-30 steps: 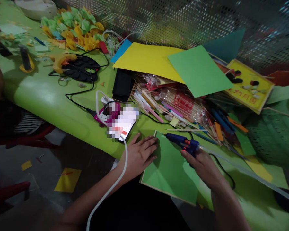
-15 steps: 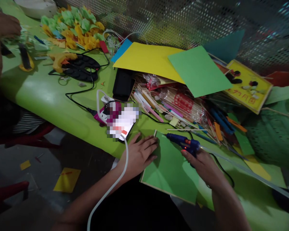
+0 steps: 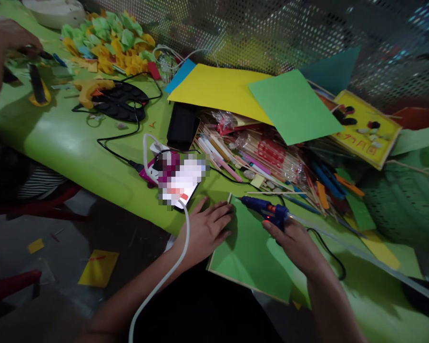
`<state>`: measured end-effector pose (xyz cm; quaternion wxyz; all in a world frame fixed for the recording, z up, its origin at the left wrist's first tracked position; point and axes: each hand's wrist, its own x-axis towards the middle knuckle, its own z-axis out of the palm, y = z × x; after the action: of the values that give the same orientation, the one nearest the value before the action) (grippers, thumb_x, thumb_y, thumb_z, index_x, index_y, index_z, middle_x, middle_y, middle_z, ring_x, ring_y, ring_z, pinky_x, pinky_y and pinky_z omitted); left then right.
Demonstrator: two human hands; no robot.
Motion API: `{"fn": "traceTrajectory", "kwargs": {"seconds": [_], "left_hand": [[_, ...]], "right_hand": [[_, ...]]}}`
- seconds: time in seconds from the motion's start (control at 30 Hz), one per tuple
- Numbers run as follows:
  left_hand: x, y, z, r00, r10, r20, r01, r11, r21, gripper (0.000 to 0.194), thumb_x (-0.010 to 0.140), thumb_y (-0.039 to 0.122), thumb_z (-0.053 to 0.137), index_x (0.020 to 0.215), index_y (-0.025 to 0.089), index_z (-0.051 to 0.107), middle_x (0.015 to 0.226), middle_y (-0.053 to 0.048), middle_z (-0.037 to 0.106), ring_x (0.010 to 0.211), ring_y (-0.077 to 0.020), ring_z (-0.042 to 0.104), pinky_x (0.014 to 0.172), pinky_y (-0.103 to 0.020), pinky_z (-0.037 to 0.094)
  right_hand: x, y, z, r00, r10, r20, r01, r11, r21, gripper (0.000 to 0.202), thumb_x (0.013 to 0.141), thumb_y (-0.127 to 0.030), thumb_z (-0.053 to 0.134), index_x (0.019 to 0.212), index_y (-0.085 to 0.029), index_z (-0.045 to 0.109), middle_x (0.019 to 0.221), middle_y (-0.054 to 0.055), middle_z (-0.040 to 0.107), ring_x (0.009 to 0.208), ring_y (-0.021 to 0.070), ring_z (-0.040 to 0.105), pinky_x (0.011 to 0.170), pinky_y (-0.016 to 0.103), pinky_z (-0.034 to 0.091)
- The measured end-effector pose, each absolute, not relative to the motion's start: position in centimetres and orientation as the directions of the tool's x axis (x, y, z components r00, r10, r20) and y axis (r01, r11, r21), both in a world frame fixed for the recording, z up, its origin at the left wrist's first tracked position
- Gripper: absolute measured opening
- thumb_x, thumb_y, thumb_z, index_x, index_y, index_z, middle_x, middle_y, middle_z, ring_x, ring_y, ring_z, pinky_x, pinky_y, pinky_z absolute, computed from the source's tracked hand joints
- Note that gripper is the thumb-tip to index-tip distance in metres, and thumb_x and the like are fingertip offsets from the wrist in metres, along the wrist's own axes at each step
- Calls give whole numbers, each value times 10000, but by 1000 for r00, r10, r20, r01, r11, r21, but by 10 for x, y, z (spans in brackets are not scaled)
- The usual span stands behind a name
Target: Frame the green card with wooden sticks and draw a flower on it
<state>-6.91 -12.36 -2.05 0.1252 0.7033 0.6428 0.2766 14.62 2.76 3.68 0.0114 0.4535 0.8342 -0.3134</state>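
My left hand (image 3: 209,226) lies flat with its fingers apart over the left edge of a green card sheet (image 3: 259,259). A thin wooden stick (image 3: 229,197) pokes out past its fingertips, and another pale strip runs along the near edge of the card. In my right hand (image 3: 295,240) is a blue hot glue gun (image 3: 268,209) with a small red light lit. Its nozzle points left, just above the far edge of the card, close to the stick; whether it touches cannot be seen. A long clear glue stick (image 3: 343,245) trails from its back.
A phone (image 3: 186,183) with a lit screen lies by a power strip (image 3: 148,176). Bundled sticks (image 3: 271,150), pens and coloured card (image 3: 221,88) lie behind. At right stands a green basket (image 3: 407,190). Another person's hand (image 3: 12,38) is at the far left.
My right hand has brought the glue gun slightly left, its nozzle nearer the stick. My left hand stays in place. The other person's hand has shifted right.
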Motion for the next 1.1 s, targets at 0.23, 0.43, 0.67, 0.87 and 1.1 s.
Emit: {"fn": "traceTrajectory", "kwargs": {"seconds": [0.23,0.43,0.67,0.87,1.1], "left_hand": [[-70,-125,-17,41,975,218,827,-155,541,354,1046,348,508,1367,223,590,1510,-59,586,1428,-223,512,1245,-551,269],[-70,-125,-22,28,965,260,835,-165,524,348,1061,386,481,1351,233,598,1489,-51,606,1415,-210,527,1252,-520,286],[-70,-123,-20,10,961,277,829,-163,534,291,1055,254,472,1296,227,633,1441,-44,647,1375,-190,568,1230,-489,326],[-70,-122,-20,-3,954,301,827,-167,537,284,1053,257,476,1284,224,638,1434,-39,653,1366,-180,574,1227,-485,321],[-70,-122,-19,0,955,298,840,-162,518,289,1048,261,488,1286,229,649,1419,-47,664,1357,-185,582,1223,-470,333]], "right_hand": [[139,25,35,-598,751,-281,752,405,-520,606,929,-660,478,1209,-181,723,1123,155,775,1074,354,707,930,450,533],[157,28,40,-554,775,-304,788,371,-491,555,908,-674,486,998,-188,738,921,123,778,881,328,720,797,409,550],[171,27,43,-557,787,-265,762,357,-541,565,906,-682,495,1013,-183,735,839,91,750,784,290,694,689,364,531],[164,26,41,-553,786,-275,768,353,-534,516,897,-672,508,933,-209,733,847,85,763,795,295,699,738,380,546],[159,26,37,-553,779,-295,779,359,-514,542,902,-683,487,984,-211,739,915,104,787,873,327,721,784,407,551]]}}
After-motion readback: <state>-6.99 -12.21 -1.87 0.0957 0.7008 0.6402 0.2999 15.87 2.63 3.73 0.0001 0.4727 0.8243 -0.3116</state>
